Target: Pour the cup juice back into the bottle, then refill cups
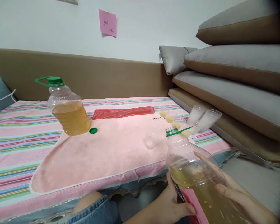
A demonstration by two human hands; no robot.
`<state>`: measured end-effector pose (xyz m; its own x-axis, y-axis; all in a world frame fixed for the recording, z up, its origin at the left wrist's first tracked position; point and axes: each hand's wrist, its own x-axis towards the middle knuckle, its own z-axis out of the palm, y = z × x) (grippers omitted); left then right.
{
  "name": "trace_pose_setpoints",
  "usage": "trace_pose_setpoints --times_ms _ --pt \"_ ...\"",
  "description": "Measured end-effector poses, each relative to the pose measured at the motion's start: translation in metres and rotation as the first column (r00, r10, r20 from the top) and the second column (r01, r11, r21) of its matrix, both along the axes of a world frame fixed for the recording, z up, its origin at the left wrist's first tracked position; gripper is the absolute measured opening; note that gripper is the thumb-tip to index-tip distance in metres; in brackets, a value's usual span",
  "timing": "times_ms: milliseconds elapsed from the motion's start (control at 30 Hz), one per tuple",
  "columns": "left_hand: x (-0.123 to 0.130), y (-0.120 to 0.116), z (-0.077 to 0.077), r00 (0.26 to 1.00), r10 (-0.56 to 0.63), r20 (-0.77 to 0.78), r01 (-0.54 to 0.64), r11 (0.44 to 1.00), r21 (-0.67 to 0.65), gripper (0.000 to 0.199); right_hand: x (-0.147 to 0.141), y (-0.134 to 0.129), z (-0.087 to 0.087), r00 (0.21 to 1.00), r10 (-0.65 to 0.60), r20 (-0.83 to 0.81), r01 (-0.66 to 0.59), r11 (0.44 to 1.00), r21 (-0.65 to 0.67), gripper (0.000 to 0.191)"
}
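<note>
A large clear plastic bottle [205, 189] of yellowish liquid leans at the lower right, its neck uncapped with a green handle ring around it. My left hand [165, 202] is closed at its left side, the thumb pressing on a pink piece [193, 203] against the bottle; a thin dark strip shows beside the thumb. My right hand [235, 189] grips the right side with spread fingers. Just beyond the neck, several clear cups with yellow liquid [170, 119] stand in a row. A clear, upturned-looking small cup [149, 142] sits on the pink mat [95, 158].
A second bottle [71, 116], green-capped, stands at the left beside a loose green cap [93, 130]. A folded red plastic bag [123, 112] lies at the back. Stacked clear cups [206, 119] lie tilted near piled cushions [235, 59]. A pink note [107, 23] hangs on the wall.
</note>
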<state>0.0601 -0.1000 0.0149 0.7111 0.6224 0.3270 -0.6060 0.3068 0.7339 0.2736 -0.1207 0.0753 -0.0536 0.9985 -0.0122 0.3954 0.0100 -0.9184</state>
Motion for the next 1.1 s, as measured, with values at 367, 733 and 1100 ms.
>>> trace_pose_setpoints --times_ms 367,733,1100 --pt "-0.003 -0.007 -0.009 0.984 -0.096 -0.148 0.081 0.991 -0.108 0.111 -0.003 0.014 0.012 0.996 0.053 -0.068 -0.062 0.988 -0.139 0.067" --pt "-0.006 -0.009 -0.008 0.945 -0.123 -0.302 0.050 0.970 -0.240 0.119 -0.008 0.023 0.017 0.990 0.044 -0.135 -0.075 0.969 -0.236 0.058" --pt "-0.006 -0.008 0.001 0.943 -0.149 -0.296 0.068 0.961 -0.268 0.122 -0.015 0.028 0.040 0.999 0.040 -0.024 -0.046 0.930 -0.364 0.071"
